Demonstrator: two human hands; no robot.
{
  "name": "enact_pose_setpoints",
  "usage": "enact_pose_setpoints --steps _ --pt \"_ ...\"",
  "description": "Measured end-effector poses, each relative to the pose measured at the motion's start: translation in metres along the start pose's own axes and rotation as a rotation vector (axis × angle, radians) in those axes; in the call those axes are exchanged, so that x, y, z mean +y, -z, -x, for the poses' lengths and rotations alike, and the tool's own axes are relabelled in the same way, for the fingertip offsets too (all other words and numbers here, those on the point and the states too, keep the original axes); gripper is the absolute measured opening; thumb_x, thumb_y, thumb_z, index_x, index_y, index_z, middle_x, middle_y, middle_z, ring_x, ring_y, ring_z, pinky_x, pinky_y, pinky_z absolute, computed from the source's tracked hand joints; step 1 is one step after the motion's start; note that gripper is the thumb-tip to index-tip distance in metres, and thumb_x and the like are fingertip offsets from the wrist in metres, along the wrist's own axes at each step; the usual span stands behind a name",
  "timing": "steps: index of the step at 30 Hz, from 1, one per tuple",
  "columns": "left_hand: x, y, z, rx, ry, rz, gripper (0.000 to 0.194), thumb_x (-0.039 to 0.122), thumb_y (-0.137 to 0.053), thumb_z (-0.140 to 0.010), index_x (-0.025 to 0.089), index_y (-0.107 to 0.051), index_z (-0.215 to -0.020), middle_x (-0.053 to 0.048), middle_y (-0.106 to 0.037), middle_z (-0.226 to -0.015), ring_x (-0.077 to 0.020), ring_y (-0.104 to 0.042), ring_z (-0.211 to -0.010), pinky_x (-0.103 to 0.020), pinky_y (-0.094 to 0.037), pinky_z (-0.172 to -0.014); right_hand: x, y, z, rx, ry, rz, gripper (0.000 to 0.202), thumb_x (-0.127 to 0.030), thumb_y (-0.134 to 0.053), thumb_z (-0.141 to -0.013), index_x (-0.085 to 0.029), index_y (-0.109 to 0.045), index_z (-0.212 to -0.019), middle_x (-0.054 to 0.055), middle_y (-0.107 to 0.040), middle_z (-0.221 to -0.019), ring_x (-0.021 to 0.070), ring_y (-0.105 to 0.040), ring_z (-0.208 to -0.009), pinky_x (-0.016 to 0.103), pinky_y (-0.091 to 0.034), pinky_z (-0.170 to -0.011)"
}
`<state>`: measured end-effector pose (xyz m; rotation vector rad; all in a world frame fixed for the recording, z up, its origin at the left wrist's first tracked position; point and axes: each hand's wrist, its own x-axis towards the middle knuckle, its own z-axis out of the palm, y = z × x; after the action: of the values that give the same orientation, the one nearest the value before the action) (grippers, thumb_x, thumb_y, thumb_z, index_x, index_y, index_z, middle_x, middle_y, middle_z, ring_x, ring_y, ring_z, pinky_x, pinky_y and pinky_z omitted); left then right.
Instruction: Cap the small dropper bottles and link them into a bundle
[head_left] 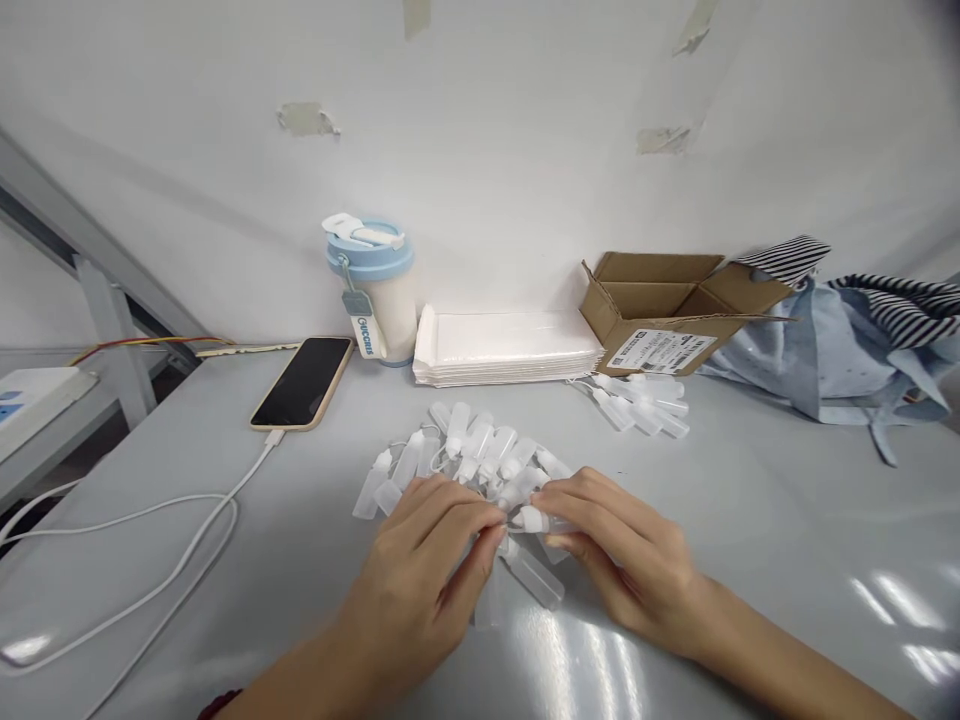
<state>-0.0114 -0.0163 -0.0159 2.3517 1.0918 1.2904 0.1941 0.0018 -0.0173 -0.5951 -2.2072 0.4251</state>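
A loose pile of small translucent dropper bottles (480, 445) with white caps lies on the grey table. In front of the pile, my right hand (619, 540) grips one dropper bottle (534, 519) between thumb and fingers, its white cap pointing left. My left hand (427, 560) is closed in a pinch close to that cap; the fingertips seem to hold the thin strap of the cap, though the fingers partly hide it. Just below the hands lies another dropper bottle (534, 575).
A smaller group of dropper bottles (646, 403) lies by an open cardboard box (667, 300). Behind the pile are a stack of white padded envelopes (510, 345) and a blue-lidded cup (379, 290). A phone (304, 383) with a charging cable (210, 515) is left, a blue cloth bag (814, 345) right.
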Motion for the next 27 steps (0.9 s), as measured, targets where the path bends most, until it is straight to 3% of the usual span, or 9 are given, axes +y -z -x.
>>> enact_pose_setpoints --steps 12,27 --pt "-0.005 -0.001 0.004 -0.105 -0.006 0.064 0.019 -0.001 -0.048 -0.082 0.016 -0.056 -0.086 -0.003 -0.057 -0.072 -0.0152 -0.051 -0.068 -0.031 -0.044 -0.066 0.003 -0.010 0.005 -0.046 -0.096 -0.083 0.030 -0.006 -0.047 -0.087 -0.013 -0.050 -0.116 0.011 -0.060 -0.093 0.0181 -0.053 -0.080 0.031 -0.049 -0.069" --pt "-0.006 0.011 -0.007 -0.125 0.120 0.002 0.015 0.009 -0.056 -0.083 0.017 -0.056 -0.095 -0.002 -0.061 -0.084 -0.0149 -0.058 -0.077 -0.029 -0.047 -0.071 0.004 -0.011 -0.004 0.124 -0.101 -0.023 0.025 -0.012 -0.051 -0.087 -0.017 -0.055 -0.112 0.009 -0.066 -0.089 0.0185 -0.060 -0.080 0.033 -0.052 -0.067"
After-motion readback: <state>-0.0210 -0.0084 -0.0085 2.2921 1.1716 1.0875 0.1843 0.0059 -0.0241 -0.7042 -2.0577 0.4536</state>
